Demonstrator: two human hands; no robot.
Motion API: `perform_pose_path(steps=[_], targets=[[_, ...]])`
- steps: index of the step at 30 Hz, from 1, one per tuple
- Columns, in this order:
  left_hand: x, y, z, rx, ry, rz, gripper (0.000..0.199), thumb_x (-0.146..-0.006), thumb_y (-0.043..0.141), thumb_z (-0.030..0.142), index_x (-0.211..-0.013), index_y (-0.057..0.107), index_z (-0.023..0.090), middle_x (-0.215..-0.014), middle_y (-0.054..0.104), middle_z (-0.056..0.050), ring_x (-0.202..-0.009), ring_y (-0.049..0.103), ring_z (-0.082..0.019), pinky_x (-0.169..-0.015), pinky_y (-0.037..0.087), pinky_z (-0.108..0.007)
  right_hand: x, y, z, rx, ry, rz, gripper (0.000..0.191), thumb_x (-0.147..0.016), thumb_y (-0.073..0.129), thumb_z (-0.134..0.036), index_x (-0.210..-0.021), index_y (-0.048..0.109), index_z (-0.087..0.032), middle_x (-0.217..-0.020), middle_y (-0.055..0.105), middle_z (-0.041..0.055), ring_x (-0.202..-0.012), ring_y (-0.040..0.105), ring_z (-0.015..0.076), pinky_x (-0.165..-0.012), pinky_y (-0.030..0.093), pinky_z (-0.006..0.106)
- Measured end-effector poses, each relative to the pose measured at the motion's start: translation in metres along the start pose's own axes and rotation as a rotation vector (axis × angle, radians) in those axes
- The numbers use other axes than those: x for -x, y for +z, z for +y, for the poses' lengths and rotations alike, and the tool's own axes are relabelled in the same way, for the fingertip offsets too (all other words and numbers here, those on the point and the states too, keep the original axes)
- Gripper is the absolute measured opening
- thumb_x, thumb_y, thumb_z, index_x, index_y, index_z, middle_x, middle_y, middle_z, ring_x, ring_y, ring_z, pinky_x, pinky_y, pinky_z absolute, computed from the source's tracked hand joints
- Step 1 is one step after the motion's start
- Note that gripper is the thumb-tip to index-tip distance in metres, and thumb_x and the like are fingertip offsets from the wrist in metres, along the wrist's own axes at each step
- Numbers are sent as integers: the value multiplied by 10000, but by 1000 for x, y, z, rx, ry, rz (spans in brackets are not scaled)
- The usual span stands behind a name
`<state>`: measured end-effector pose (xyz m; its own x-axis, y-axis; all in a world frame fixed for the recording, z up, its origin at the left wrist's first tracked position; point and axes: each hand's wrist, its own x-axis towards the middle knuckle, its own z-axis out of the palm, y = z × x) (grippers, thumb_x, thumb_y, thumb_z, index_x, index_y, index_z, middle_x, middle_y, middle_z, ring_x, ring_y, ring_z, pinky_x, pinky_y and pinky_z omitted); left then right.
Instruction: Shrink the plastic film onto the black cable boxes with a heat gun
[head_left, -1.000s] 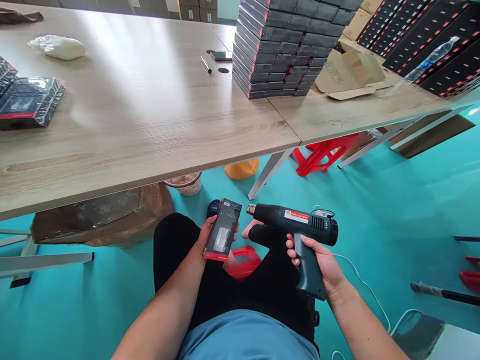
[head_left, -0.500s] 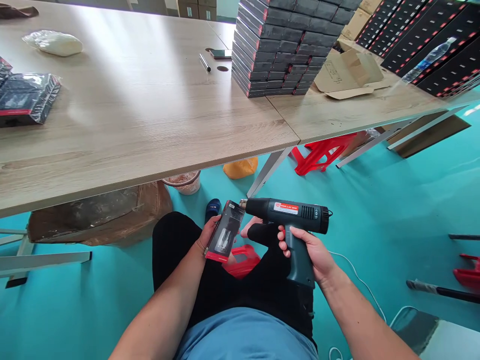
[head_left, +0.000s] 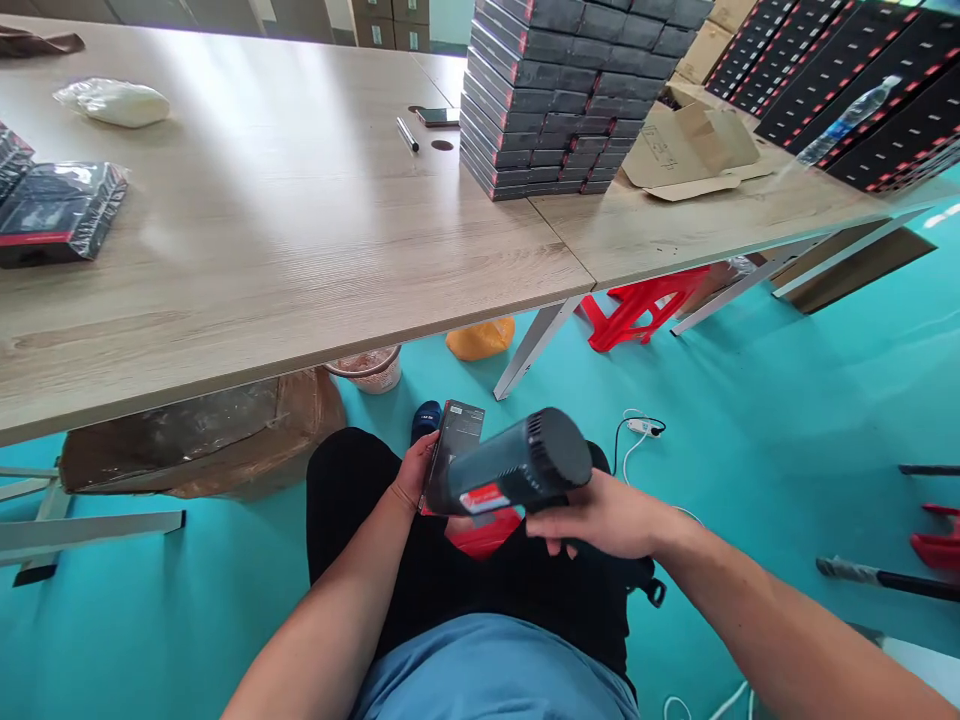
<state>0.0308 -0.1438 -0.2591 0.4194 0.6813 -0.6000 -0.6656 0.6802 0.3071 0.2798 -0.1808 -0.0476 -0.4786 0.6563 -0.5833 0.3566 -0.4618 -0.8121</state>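
Note:
My left hand (head_left: 417, 467) grips the left edge of a flat black box (head_left: 460, 427) with a red lower end, held above my lap. A dark green heat gun (head_left: 517, 462) is in my right hand (head_left: 600, 515), fingers wrapped round its handle, which is mostly hidden. Its rear vent faces up toward me and its barrel points down and left over the box. The gun covers the lower part of the box and hides its own nozzle, so I cannot tell whether the two touch.
A tall stack of black boxes (head_left: 562, 100) stands on the wooden table (head_left: 300, 250). Wrapped boxes (head_left: 56, 210) lie at its left. Under the table are a wastebasket (head_left: 375, 370), a large carton (head_left: 202, 430) and an orange bag (head_left: 480, 339). A power strip (head_left: 643, 428) lies on the floor.
My right hand has swung the heat gun left and turned it, from lying sideways at the box's right to pointing down over it. The left hand and box have barely moved.

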Motion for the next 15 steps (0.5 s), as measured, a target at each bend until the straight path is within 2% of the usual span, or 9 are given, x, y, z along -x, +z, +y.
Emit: perform_pose_path(steps=[1,2,5,7,9,13,15], targets=[[-1,-1,0,3,2,9,396,-945,559,336,-1193,724,75,-912,804,-138,-817,772,-295,-802,609,-397,0,-2,0,9,7,-9,223,-696,807,-370,-773,695,-193,-602,640,-4,-575,591,184,-519,502,299],[-2,-1,0,-1,-10,3,416,-948,552,351,-1200,720,65,-934,803,-152,-839,773,-301,-811,609,-402,-2,-5,1,8,-7,35,206,-708,800,-369,-750,695,-197,-600,641,-1,-578,592,183,-525,503,298],[-2,-1,1,7,-45,-72,517,-956,506,410,-1259,693,36,-1032,789,-207,-948,766,-347,-838,607,-453,-8,-22,4,-20,-109,281,185,-806,719,-355,-698,724,-205,-623,667,20,-594,586,174,-554,501,289],[-1,-1,1,31,-35,-103,553,-954,490,422,-1307,671,36,-1082,780,-218,-1016,753,-367,-866,602,-478,-9,-33,8,-18,-120,331,186,-826,701,-336,-703,749,-204,-629,685,28,-584,584,174,-554,500,293],[0,0,2,45,-26,-77,548,-943,503,409,-1313,669,40,-1053,786,-209,-1004,754,-373,-863,603,-482,-5,-38,13,-13,-64,276,157,-791,735,-337,-715,754,-202,-603,681,24,-559,582,177,-538,504,300],[-1,4,3,73,-21,-62,562,-930,510,407,-1338,657,48,-1055,785,-200,-992,755,-377,-878,597,-500,11,-27,24,14,73,20,128,-701,798,-308,-709,725,-204,-567,646,-2,-528,585,175,-484,488,289],[-2,5,3,83,-7,-62,569,-930,504,407,-1348,649,49,-1059,784,-197,-996,755,-372,-891,591,-503,13,-21,27,1,69,19,143,-702,803,-318,-722,724,-201,-575,644,-2,-530,582,171,-489,491,290]])
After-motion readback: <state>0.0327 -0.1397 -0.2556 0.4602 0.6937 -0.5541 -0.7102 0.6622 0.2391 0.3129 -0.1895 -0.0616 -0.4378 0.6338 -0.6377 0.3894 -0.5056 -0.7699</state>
